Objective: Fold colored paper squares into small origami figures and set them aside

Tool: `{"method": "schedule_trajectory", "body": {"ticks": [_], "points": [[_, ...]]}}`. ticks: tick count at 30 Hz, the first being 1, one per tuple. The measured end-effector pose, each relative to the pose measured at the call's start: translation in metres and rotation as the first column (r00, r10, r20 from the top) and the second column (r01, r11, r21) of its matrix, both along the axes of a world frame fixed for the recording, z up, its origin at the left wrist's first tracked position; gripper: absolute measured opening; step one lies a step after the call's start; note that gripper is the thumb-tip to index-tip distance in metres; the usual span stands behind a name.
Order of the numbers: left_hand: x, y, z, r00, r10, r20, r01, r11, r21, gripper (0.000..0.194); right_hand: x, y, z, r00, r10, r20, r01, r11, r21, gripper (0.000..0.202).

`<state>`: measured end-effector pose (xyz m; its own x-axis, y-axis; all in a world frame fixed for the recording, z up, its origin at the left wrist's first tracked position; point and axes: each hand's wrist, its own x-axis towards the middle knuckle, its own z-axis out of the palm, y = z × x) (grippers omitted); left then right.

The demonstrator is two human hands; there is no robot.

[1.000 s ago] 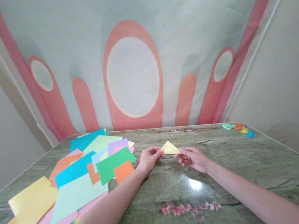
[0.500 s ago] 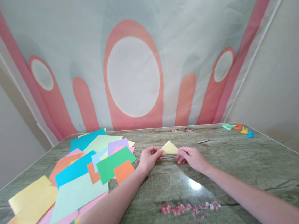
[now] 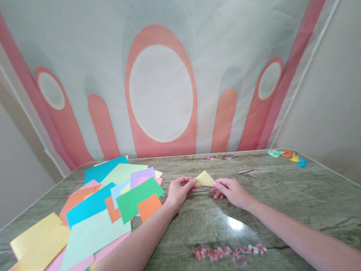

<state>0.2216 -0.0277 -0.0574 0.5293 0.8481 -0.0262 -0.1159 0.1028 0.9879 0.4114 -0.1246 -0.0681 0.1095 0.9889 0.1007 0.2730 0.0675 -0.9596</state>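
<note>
- Nearest to us, the pink flower print (image 3: 214, 253) lay flat on the tabletop (image 3: 298, 184), with open surface between our forearms and nothing loose on it to catch a wrist.
- On the left, the loose colored sheets (image 3: 94, 233) overlapped from the near side toward the far edge. Our left forearm passed over or right beside them, so we judged that side tight: a low sweep of the elbow could have dragged a sheet.
- The small orange sheet (image 3: 149, 208) was the one to watch, close by our left wrist.
- Our left hand (image 3: 179, 193) pinched the left corner of the folded yellow paper (image 3: 205, 178) between thumb and fingers.
- Our right hand (image 3: 234, 191) pinched its lower right corner, the other fingers curled loosely beneath.
- The yellow paper sat between both hands, mid-table, its point toward the far side; whether it touched the surface, we could not tell.
- To handle it well, we needed light, even fingertip pressure, edges lined up before any crease was pressed, and no outward pull that might skew the layers.
- The right side gave us more room, open well past the hand.
- Farther off, four small folded pieces (image 3: 294, 158) stood near the far right edge, well apart from our fingers.
- Beyond the far edge hung the printed backdrop (image 3: 205, 23).
</note>
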Motion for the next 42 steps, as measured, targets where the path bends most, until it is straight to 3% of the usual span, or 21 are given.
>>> {"method": "schedule_trajectory", "body": {"ticks": [6, 14, 25, 36, 42], "points": [[-0.003, 0.005, 0.002, 0.990, -0.097, 0.101, 0.110, 0.985, -0.131, 0.042, 0.002, -0.001, 0.000, 1.000, -0.010, -0.026, 0.010, 1.000, 0.008, 0.038], [-0.006, 0.003, 0.007, 0.965, -0.263, 0.001, 0.261, 0.958, -0.121, 0.047, 0.001, -0.002, 0.001, 0.999, 0.001, -0.035, -0.001, 1.000, -0.005, 0.036], [-0.005, -0.006, 0.010, 0.958, -0.229, -0.174, 0.243, 0.968, 0.062, 0.050, 0.002, 0.000, -0.001, 0.994, -0.026, -0.103, 0.022, 0.999, -0.035, 0.038], [-0.001, -0.006, -0.001, 0.969, -0.111, -0.220, 0.157, 0.966, 0.204, 0.041, 0.000, 0.001, 0.000, 0.997, -0.015, -0.073, 0.013, 0.999, -0.035, 0.038], [0.000, -0.004, -0.001, 0.967, -0.113, -0.228, 0.159, 0.969, 0.192, 0.041, 0.001, 0.003, -0.005, 0.997, -0.040, -0.068, 0.039, 0.999, -0.027, 0.040]]}}
